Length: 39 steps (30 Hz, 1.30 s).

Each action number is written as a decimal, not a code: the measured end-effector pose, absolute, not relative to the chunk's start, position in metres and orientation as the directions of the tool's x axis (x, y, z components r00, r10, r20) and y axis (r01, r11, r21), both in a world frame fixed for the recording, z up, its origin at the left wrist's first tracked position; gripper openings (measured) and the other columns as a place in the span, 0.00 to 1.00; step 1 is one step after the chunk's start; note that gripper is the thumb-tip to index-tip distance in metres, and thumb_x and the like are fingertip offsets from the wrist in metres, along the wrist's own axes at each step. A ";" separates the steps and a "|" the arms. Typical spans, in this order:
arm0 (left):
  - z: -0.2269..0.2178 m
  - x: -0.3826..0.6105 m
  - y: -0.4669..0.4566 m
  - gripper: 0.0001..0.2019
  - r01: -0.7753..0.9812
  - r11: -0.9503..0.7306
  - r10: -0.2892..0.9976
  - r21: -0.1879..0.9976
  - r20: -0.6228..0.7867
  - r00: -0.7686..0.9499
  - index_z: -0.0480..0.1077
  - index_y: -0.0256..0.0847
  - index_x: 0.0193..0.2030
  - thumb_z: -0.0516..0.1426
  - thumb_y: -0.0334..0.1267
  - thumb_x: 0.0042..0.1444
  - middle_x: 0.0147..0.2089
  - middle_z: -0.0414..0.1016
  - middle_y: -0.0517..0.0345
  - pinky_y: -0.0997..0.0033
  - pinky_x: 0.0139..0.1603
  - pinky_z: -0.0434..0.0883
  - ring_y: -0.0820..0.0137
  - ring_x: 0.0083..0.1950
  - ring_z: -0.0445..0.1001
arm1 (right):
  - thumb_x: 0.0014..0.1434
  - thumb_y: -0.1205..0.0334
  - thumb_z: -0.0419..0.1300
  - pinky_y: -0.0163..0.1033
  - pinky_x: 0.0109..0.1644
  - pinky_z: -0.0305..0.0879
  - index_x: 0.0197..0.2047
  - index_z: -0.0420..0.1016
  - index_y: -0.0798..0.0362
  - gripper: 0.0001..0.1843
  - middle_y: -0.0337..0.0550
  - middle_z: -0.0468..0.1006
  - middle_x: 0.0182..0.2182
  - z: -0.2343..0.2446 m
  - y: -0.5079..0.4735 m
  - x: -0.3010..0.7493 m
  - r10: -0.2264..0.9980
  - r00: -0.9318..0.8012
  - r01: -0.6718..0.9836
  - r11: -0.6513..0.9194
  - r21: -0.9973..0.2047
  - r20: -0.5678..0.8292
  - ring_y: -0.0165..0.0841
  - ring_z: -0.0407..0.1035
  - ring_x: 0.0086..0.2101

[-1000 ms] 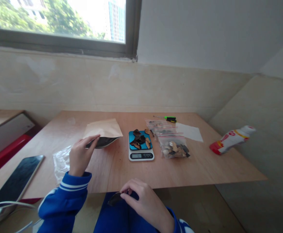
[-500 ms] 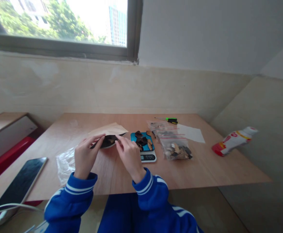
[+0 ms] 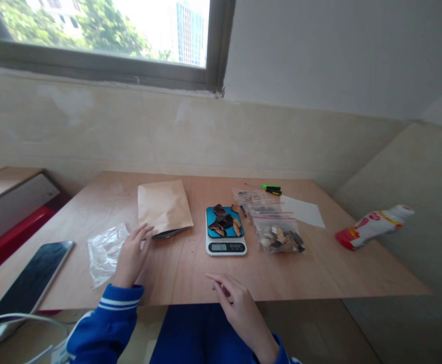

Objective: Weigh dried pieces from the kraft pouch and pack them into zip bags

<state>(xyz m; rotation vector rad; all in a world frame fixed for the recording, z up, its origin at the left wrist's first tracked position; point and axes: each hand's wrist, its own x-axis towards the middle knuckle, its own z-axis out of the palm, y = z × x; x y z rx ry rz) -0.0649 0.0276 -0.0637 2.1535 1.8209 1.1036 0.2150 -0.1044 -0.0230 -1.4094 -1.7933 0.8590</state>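
Observation:
A brown kraft paper bag (image 3: 164, 205) lies flat on the table, its dark open mouth facing me. My left hand (image 3: 133, 257) is open, with its fingertips at the bag's near left corner. Over the front of the table hovers my right hand (image 3: 239, 309), the index finger stretched out and the others loosely bent, with nothing seen in it. Beyond it stands a kitchen scale (image 3: 226, 246) with a blue platform, bearing several dark and brown dried slices (image 3: 224, 221). The digits on its display are too small to read.
Several zip bags of dried pieces (image 3: 281, 237) lie right of the scale, near a white paper sheet (image 3: 304, 211) and green-and-black-handled screwdrivers (image 3: 272, 188). A tilted bottle (image 3: 372, 227) is at far right. A clear plastic bag (image 3: 105, 253) and a phone (image 3: 31, 278) lie left.
The paper bag has gone from raised between both hands to flat on the table. My right hand has let go and drawn back toward me; my left hand's fingers have loosened at the corner.

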 end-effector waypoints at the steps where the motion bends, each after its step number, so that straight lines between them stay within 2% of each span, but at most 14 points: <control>1: -0.069 -0.073 0.023 0.22 0.840 -0.217 0.889 0.498 0.457 -0.042 0.71 0.36 0.50 0.45 0.47 0.61 0.54 0.73 0.41 0.54 0.59 0.65 0.55 0.57 0.71 | 0.65 0.66 0.49 0.36 0.44 0.70 0.52 0.73 0.48 0.16 0.44 0.78 0.39 -0.024 -0.106 0.218 0.982 -0.158 0.521 0.172 -0.836 0.103 0.34 0.73 0.41; 5: -0.085 -0.105 0.013 0.25 0.898 -0.009 0.916 0.440 0.364 -0.169 0.70 0.33 0.51 0.47 0.48 0.56 0.50 0.73 0.38 0.49 0.54 0.67 0.49 0.52 0.72 | 0.65 0.67 0.49 0.37 0.45 0.69 0.52 0.74 0.47 0.17 0.43 0.78 0.40 -0.027 -0.107 0.223 0.986 -0.151 0.510 0.138 -0.849 0.070 0.34 0.72 0.41; 12: -0.085 -0.124 0.019 0.18 0.820 0.032 0.950 0.571 0.237 -0.202 0.76 0.38 0.32 0.53 0.51 0.50 0.37 0.75 0.45 0.54 0.46 0.70 0.55 0.40 0.74 | 0.65 0.67 0.50 0.37 0.47 0.66 0.47 0.76 0.48 0.15 0.42 0.78 0.37 -0.017 -0.112 0.204 0.969 -0.233 0.465 0.183 -0.866 0.080 0.34 0.72 0.41; 14: -0.077 -0.120 0.015 0.17 0.811 0.048 0.936 0.583 0.256 -0.240 0.76 0.39 0.30 0.53 0.50 0.51 0.35 0.75 0.48 0.56 0.42 0.70 0.58 0.36 0.73 | 0.65 0.67 0.51 0.36 0.46 0.66 0.46 0.76 0.47 0.14 0.41 0.78 0.36 -0.014 -0.114 0.197 0.966 -0.243 0.439 0.193 -0.878 0.090 0.33 0.72 0.40; 16: -0.066 -0.109 0.007 0.17 0.818 0.038 0.860 0.574 0.399 -0.319 0.77 0.40 0.33 0.53 0.50 0.55 0.35 0.75 0.50 0.57 0.41 0.70 0.61 0.35 0.72 | 0.65 0.67 0.51 0.35 0.44 0.66 0.46 0.76 0.47 0.14 0.41 0.77 0.35 -0.011 -0.114 0.191 0.964 -0.245 0.410 0.200 -0.890 0.104 0.32 0.71 0.39; 19: -0.044 -0.080 -0.010 0.15 0.820 -0.055 0.545 0.570 0.705 -0.454 0.77 0.41 0.41 0.57 0.48 0.56 0.37 0.76 0.52 0.58 0.46 0.69 0.62 0.39 0.72 | 0.65 0.65 0.50 0.35 0.41 0.66 0.46 0.76 0.48 0.14 0.41 0.76 0.37 -0.004 -0.107 0.181 0.967 -0.209 0.351 0.216 -0.911 0.149 0.31 0.70 0.38; 21: -0.028 -0.051 -0.024 0.12 0.798 -0.230 0.465 0.557 0.783 -0.412 0.77 0.42 0.44 0.61 0.42 0.54 0.41 0.77 0.52 0.59 0.49 0.68 0.63 0.42 0.73 | 0.65 0.63 0.50 0.35 0.43 0.66 0.50 0.73 0.48 0.14 0.43 0.75 0.41 0.001 -0.099 0.174 0.972 -0.130 0.304 0.227 -0.925 0.196 0.31 0.70 0.39; 25: -0.007 0.011 -0.047 0.16 0.549 -0.607 0.571 0.575 0.796 -0.201 0.75 0.46 0.48 0.63 0.30 0.52 0.44 0.76 0.56 0.65 0.48 0.70 0.68 0.44 0.74 | 0.63 0.54 0.54 0.38 0.45 0.67 0.58 0.64 0.50 0.21 0.47 0.72 0.49 0.010 -0.075 0.166 0.976 0.086 0.176 0.182 -0.967 0.199 0.33 0.69 0.42; 28: -0.006 0.044 -0.053 0.16 0.382 -0.690 0.632 0.614 0.769 -0.096 0.75 0.46 0.47 0.61 0.27 0.52 0.43 0.76 0.58 0.69 0.46 0.71 0.70 0.45 0.74 | 0.60 0.48 0.57 0.37 0.38 0.68 0.50 0.69 0.53 0.21 0.46 0.76 0.41 0.007 -0.060 0.173 0.988 0.110 0.048 0.102 -0.994 0.107 0.33 0.71 0.36; 31: -0.010 0.060 -0.049 0.13 0.320 -0.653 0.633 0.686 0.727 -0.266 0.76 0.46 0.43 0.61 0.27 0.53 0.39 0.77 0.60 0.71 0.44 0.71 0.72 0.42 0.74 | 0.59 0.44 0.55 0.36 0.31 0.68 0.39 0.72 0.54 0.20 0.42 0.77 0.29 -0.004 -0.050 0.195 0.998 0.053 -0.023 0.028 -0.999 0.027 0.31 0.71 0.27; 33: -0.013 0.064 -0.043 0.10 0.266 -0.587 0.626 0.764 0.637 -0.450 0.76 0.45 0.42 0.61 0.29 0.53 0.38 0.78 0.61 0.72 0.44 0.71 0.72 0.41 0.75 | 0.61 0.44 0.53 0.36 0.31 0.68 0.39 0.73 0.54 0.21 0.44 0.77 0.31 -0.013 -0.043 0.218 0.999 0.028 0.038 0.039 -0.999 0.040 0.32 0.72 0.29; 35: -0.015 0.065 -0.037 0.09 0.187 -0.512 0.647 0.839 0.519 -0.559 0.76 0.43 0.42 0.61 0.33 0.54 0.39 0.79 0.59 0.70 0.46 0.71 0.71 0.41 0.76 | 0.62 0.46 0.52 0.39 0.37 0.71 0.46 0.73 0.52 0.20 0.49 0.77 0.42 -0.021 -0.032 0.244 0.989 0.034 0.204 0.133 -0.970 0.142 0.36 0.73 0.39; 37: -0.016 0.069 -0.031 0.09 0.128 -0.448 0.688 0.885 0.432 -0.583 0.76 0.43 0.43 0.62 0.36 0.54 0.41 0.79 0.57 0.67 0.48 0.71 0.69 0.43 0.76 | 0.61 0.51 0.55 0.45 0.49 0.69 0.52 0.71 0.51 0.19 0.52 0.71 0.51 -0.029 -0.015 0.268 0.953 0.053 0.425 0.248 -0.871 0.297 0.40 0.68 0.50; 39: -0.015 0.074 -0.027 0.11 0.098 -0.413 0.722 0.905 0.391 -0.571 0.76 0.42 0.44 0.62 0.39 0.53 0.42 0.79 0.56 0.65 0.51 0.70 0.68 0.45 0.76 | 0.60 0.55 0.56 0.52 0.58 0.62 0.55 0.69 0.51 0.21 0.53 0.69 0.53 -0.038 0.006 0.286 0.917 0.036 0.619 0.292 -0.729 0.397 0.43 0.63 0.55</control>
